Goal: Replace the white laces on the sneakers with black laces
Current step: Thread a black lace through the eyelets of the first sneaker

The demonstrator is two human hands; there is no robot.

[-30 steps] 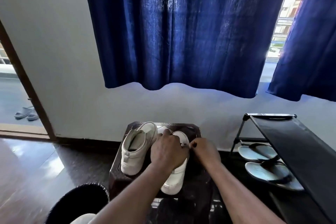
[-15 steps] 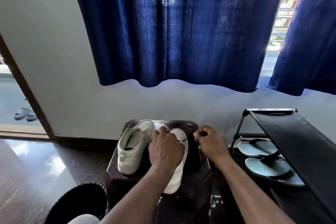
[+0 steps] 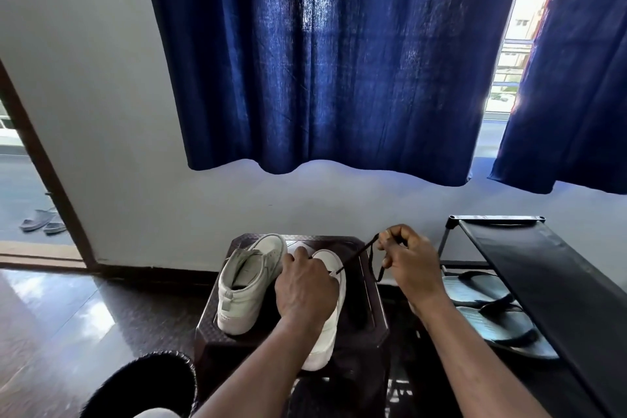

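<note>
A: How did the fingers (image 3: 396, 237) of the right hand (image 3: 405, 261) sit?

B: They were curled tight, pinching a thin black shoelace (image 3: 356, 256) above the far right corner of the stool. One stretch of the lace ran taut, down and to the left, to the white low-top sneaker (image 3: 327, 332). The loose end hung slack from the hand, just beside the wrist.

A: And the left hand (image 3: 305, 285)?

B: It lay over the top of that same sneaker with its back to the camera. The fingers bent down over the front of the shoe and gripped it. The fingertips were hidden, so I could not tell which eyelet the lace went into. It met the shoe right at the knuckles.

A: Where was the shoe?

B: It stood on a dark brown square plastic stool (image 3: 373, 316), toe towards the wall, its heel reaching past the near edge. Just beside it on the left stood the second off-white sneaker (image 3: 249, 278), close against the left hand.

A: And further out?

B: Right of the stool stood a black metal-framed shoe rack (image 3: 543, 275) with a pair of blue-grey flip-flops (image 3: 488, 322) on its lower shelf. Behind everything was a pale wall, with navy blue cloth curtains (image 3: 322, 61) hanging above. Far left, past an open doorway, lay a pair of grey slide sandals (image 3: 42, 220). A dark round fuzzy-edged thing (image 3: 142, 383) sat near the stool's left; I could not tell what it was.
</note>
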